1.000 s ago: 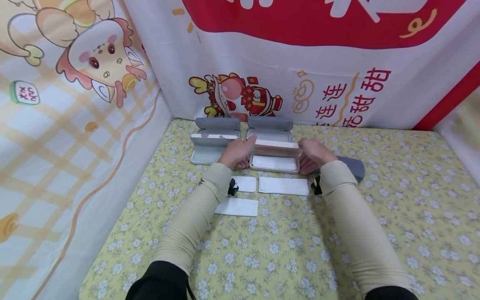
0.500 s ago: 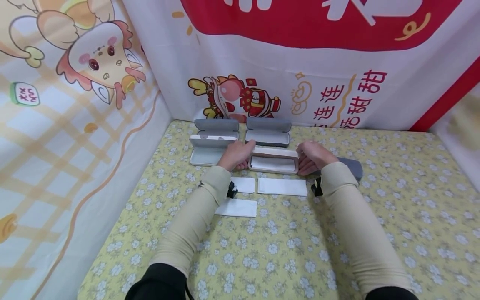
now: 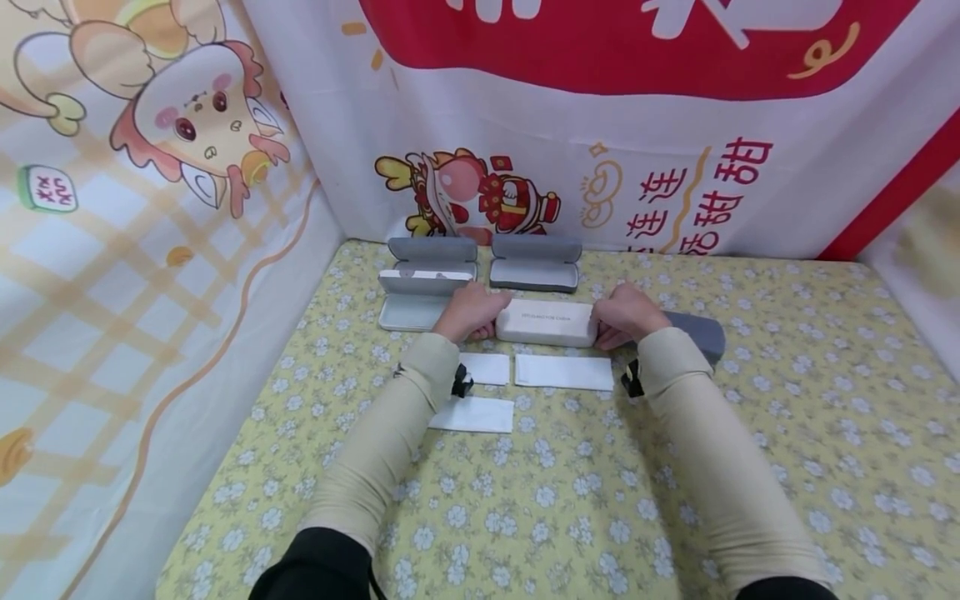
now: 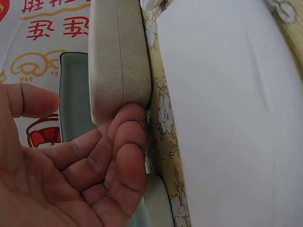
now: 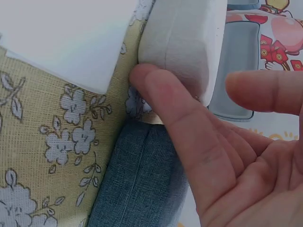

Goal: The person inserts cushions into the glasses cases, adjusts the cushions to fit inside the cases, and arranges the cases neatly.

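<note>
A closed cream glasses case [image 3: 546, 323] with small lettering on its lid lies between the two hands. At its left end is the left hand [image 3: 472, 311]; in the left wrist view its bent fingertips [image 4: 130, 125] touch the end of the case, and the thumb stands away from it. The right hand [image 3: 626, 312] is at the other end. In the right wrist view its fingertips [image 5: 163, 90] touch the case near the bottom, with the thumb apart. The inside of the case is hidden.
Behind stand open grey cases, one at left [image 3: 432, 248] and one at centre [image 3: 535, 273]. An open pale case [image 3: 411, 312] sits beside the left hand. A blue-grey case [image 3: 696, 335] lies by the right wrist. White folded cloths [image 3: 564, 372] lie in front.
The cream case's lid has swung down toward the person from raised to closed, hiding the white inside. Both hands have stayed at its ends, and the thumbs are now off it.
</note>
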### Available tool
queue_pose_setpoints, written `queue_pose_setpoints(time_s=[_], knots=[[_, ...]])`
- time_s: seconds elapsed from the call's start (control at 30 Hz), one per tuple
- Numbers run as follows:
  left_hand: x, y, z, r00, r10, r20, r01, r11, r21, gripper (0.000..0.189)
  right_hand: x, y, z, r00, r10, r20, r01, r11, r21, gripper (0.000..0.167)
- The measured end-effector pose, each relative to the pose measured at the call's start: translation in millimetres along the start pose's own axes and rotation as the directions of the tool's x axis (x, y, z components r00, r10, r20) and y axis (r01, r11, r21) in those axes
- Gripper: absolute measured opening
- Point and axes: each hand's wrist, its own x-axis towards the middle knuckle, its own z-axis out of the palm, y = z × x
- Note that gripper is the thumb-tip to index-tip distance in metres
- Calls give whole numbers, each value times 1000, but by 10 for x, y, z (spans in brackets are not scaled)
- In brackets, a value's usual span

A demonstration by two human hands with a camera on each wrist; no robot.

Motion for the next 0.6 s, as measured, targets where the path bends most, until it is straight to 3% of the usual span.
queue_pose_setpoints(time_s=[0.4, 0.6], knots=[[-59, -37, -38, 1000, 9, 6, -9, 1000, 4, 49, -33, 15, 38, 999, -30, -44, 29, 999, -31, 19], [-97, -32, -77, 1000, 9, 3, -9, 1000, -22, 45, -83, -6, 29, 998, -24, -58, 20, 998, -63, 32]])
